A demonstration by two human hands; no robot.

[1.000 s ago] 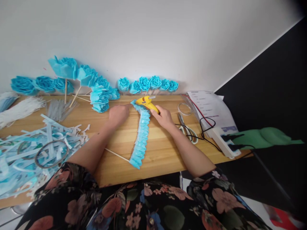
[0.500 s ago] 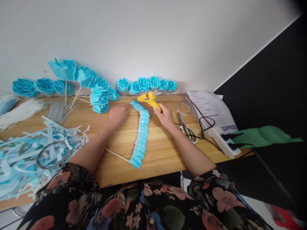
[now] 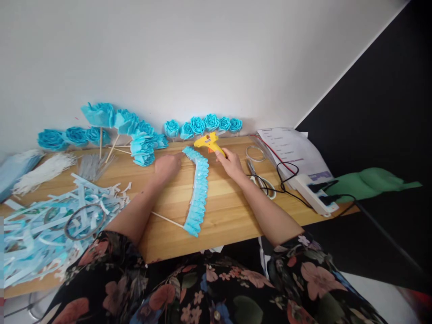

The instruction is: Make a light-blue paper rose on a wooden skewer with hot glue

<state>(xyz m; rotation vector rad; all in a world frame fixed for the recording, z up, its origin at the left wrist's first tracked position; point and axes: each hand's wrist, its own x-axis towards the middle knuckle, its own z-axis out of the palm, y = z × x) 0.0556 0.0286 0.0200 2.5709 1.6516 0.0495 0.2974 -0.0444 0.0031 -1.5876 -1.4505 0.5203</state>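
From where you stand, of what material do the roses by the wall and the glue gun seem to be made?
The blue roses look like matte crepe paper, judging by their wrinkled petals, though thin fabric is possible. The glue gun seems smooth yellow plastic, by its even, molded-looking body.

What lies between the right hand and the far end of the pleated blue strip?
The yellow glue gun lies there, gripped in the right hand, its nozzle close to the far end of the strip. The head view shows this.
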